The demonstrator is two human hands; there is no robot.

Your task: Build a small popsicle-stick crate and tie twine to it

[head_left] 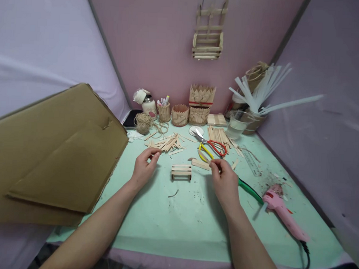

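Note:
My left hand (145, 165) hovers at the near edge of a pile of split wooden sticks (170, 143). Its thumb and forefinger close into a ring; whatever is between them, if anything, is too small to see. My right hand (224, 182) pinches by the yellow-handled pliers (207, 150). A thin, curved brownish piece (203, 156) shows at its fingertips, but I cannot tell whether it is held. Beside those fingertips lies a flat wooden stick (200, 164). Between both hands a little bench of wooden slats (181, 171) stands upright on dark legs.
Red-handled scissors (217, 147) lie beyond the pliers. At right are a pink glue gun (287, 216) with its cord and a clear ruler (251, 162). Stick-covered pots (180, 115), twine (143, 123) and a water cup (236, 128) line the back. Cardboard (59, 159) leans at left.

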